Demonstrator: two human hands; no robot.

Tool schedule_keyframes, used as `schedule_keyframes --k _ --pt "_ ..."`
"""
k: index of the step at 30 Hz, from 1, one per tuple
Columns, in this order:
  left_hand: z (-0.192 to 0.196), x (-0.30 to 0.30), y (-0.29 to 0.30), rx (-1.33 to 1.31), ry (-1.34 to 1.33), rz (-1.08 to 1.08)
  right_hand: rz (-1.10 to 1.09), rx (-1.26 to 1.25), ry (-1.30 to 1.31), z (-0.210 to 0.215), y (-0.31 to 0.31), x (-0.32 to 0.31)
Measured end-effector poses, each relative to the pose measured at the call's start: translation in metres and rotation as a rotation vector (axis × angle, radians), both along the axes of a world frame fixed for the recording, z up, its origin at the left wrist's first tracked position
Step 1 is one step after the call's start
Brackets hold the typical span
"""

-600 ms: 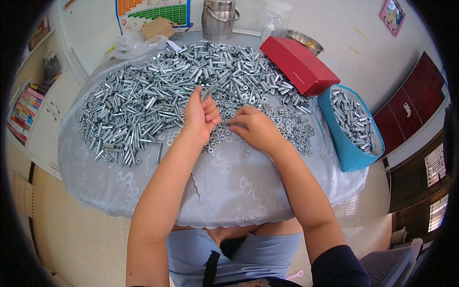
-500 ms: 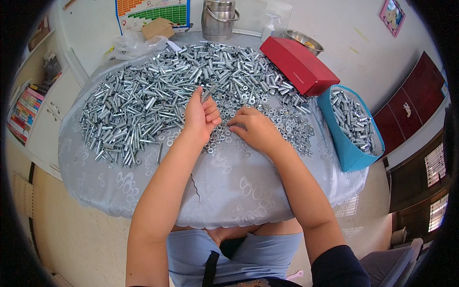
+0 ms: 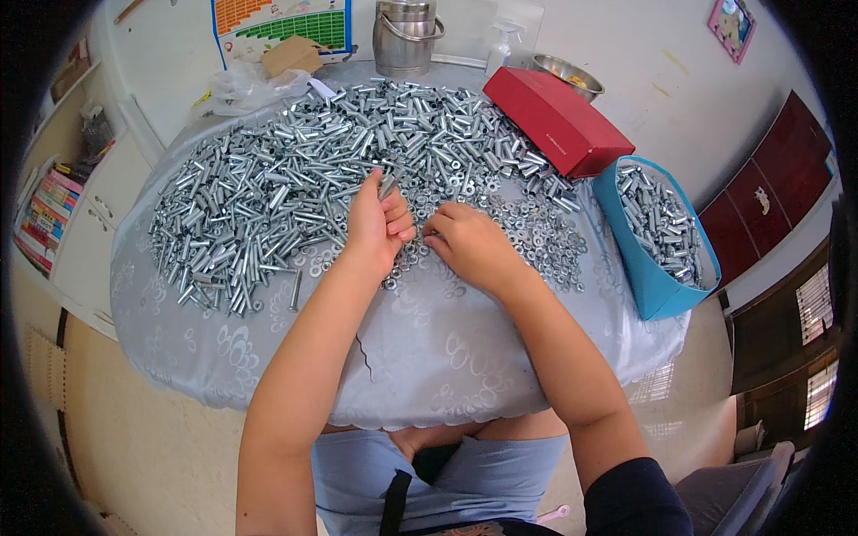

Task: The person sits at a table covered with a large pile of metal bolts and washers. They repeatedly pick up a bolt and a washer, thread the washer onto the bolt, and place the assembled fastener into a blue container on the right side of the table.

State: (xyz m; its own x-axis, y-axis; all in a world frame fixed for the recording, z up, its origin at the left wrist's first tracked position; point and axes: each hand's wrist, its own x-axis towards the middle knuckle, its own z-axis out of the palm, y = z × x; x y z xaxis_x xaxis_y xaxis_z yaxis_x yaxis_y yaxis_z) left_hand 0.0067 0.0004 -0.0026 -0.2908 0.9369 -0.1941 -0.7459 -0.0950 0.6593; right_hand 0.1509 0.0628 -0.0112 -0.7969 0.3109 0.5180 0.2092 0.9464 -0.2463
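A big heap of silver metal bolts (image 3: 295, 179) covers the far half of a round table with a pale blue-grey cloth (image 3: 429, 357). A spread of small metal washers (image 3: 536, 237) lies to the right of it. My left hand (image 3: 375, 228) is closed around a bolt (image 3: 386, 185) that sticks up above the fingers. My right hand (image 3: 469, 246) rests just beside it among the washers, fingertips pinched toward the left hand; what they pinch is too small to make out.
A blue bin (image 3: 657, 237) holding several assembled bolts stands at the right table edge. A red box (image 3: 559, 121), a metal pot (image 3: 407, 36), a steel bowl (image 3: 563, 76) and a plastic bag (image 3: 246, 85) sit at the back. Shelves with books (image 3: 45, 210) stand left.
Both hands stay close together at the middle of the table; the fingers have shifted slightly around the bolt, nothing else has moved.
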Motion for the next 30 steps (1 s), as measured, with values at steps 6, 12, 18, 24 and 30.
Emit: schedule_keyframes --k 6,12,18,24,30 --pt "0.002 0.003 0.000 -0.013 -0.044 -0.003 -0.020 -0.114 0.000 -0.001 0.001 0.002" --pt "0.001 0.002 0.000 -0.011 -0.029 -0.001 0.015 -0.180 0.002 0.002 0.004 0.002" --pt "0.000 0.002 0.001 -0.023 -0.022 -0.010 0.014 -0.277 -0.005 0.004 -0.001 -0.001" --pt "0.002 0.004 0.000 -0.054 -0.010 -0.036 -0.038 -0.309 0.306 0.011 0.000 -0.002" --pt "0.005 0.017 0.000 -0.164 0.063 -0.209 0.018 -0.656 0.727 0.020 -0.003 -0.007"
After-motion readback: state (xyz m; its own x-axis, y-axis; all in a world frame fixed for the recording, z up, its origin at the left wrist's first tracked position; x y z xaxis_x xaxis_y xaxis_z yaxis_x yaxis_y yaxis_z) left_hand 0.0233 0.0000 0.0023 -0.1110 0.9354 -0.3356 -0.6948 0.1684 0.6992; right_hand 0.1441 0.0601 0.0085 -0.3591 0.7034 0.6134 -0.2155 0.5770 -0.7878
